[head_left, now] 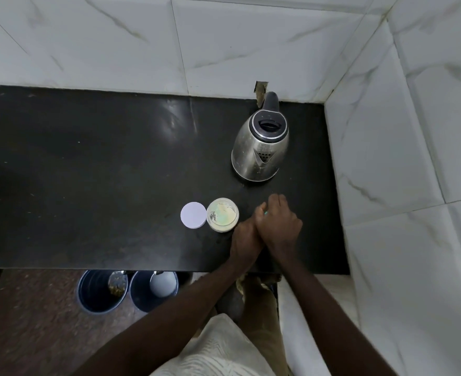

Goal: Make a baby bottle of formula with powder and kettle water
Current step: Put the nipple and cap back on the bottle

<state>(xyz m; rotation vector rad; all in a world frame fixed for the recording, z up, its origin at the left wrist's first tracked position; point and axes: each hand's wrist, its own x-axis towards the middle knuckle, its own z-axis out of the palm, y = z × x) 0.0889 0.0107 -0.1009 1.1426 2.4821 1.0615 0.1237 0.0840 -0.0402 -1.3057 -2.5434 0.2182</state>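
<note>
A steel kettle (260,147) with a black lid stands on the black counter (102,172) at the back right. An open jar of pale formula powder (222,215) sits near the front, with its white lid (193,215) flat just to its left. Right of the jar, my left hand (244,236) and my right hand (279,221) are pressed together, fingers curled over something almost fully hidden. Only a small green bit (266,212) shows between them. The bottle itself is not visible.
White marble tiles (386,158) close the counter at the back and right. Two dark buckets (127,291) stand on the floor under the front edge. The counter's left half holds nothing.
</note>
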